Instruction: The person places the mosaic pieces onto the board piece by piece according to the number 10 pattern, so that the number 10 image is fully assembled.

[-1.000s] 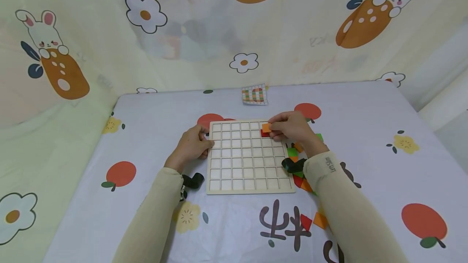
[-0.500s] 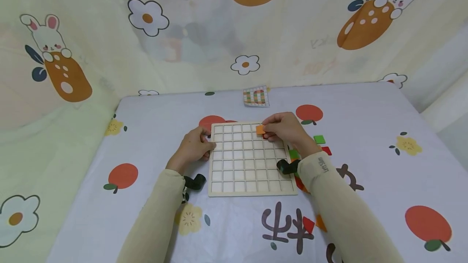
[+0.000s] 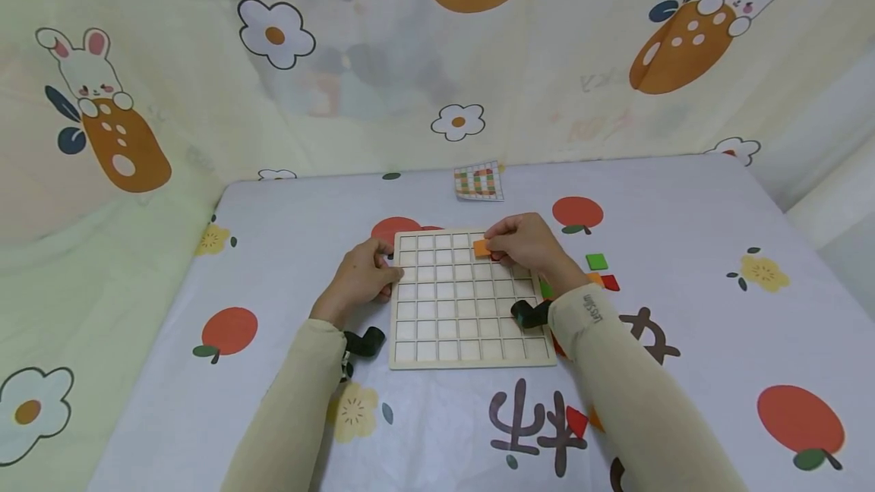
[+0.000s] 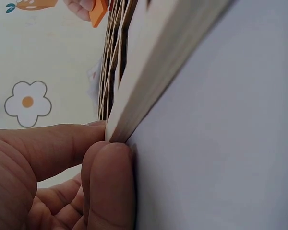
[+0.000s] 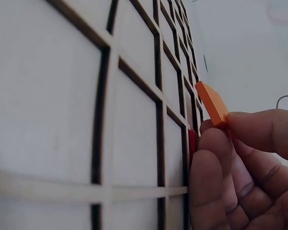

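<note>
A pale wooden grid board lies flat on the table, its square cells mostly bare. My left hand holds the board's left edge between thumb and fingers, seen close up in the left wrist view. Over the upper right cells, my right hand pinches an orange square tile by one side. The right wrist view shows this orange tile tilted, just above the grid. A red tile sits at the board beneath the right fingers, which partly hide it.
Beyond the board lies a small card printed with a coloured grid pattern. Loose tiles lie to the right, among them a green tile and a red tile; the right sleeve covers others. Another red tile lies nearer the front.
My right hand has moved a little left and down across the board, carrying the orange tile from over the red one to its left. The left hand keeps its place on the board's edge.
</note>
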Motion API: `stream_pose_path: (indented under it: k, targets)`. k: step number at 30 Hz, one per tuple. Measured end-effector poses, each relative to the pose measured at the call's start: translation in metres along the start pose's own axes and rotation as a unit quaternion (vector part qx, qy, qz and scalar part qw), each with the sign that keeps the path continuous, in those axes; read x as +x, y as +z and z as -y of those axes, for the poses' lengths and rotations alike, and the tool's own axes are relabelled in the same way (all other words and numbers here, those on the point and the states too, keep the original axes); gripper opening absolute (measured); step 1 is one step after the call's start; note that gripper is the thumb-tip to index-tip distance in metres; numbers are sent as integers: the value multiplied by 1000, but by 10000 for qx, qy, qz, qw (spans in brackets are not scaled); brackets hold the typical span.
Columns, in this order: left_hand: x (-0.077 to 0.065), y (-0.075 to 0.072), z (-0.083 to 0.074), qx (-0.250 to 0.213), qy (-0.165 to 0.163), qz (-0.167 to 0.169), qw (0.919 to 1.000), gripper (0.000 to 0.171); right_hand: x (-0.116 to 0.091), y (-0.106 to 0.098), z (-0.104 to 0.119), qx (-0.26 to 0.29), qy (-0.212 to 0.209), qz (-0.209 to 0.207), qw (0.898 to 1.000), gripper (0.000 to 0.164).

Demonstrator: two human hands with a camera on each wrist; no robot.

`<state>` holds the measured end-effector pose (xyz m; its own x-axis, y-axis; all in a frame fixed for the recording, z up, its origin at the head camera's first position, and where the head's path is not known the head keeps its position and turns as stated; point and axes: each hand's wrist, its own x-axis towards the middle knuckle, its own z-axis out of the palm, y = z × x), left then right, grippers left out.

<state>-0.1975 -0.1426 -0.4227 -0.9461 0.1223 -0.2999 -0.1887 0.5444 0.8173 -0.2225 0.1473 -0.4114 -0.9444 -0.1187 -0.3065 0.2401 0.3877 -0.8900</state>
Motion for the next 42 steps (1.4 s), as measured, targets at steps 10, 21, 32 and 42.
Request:
stream_pose_path:
  k: [10, 21, 32, 42]
  targets:
    - [-2, 0, -1, 1, -116, -15, 9999, 36, -2, 4, 2, -342, -36, -137, 9993, 17]
    - [-2, 1, -2, 24, -126, -29, 9999, 35, -3, 6, 0, -473, -105, -149, 9987, 16]
    - [-2, 1, -2, 1, -168, -23, 9999, 36, -3, 7, 0, -614, -83, -247, 9978, 14]
    - [0, 0, -1, -12, -165, -9, 9999, 37, -6, 0, -2, 264, -204, -163, 9993, 23]
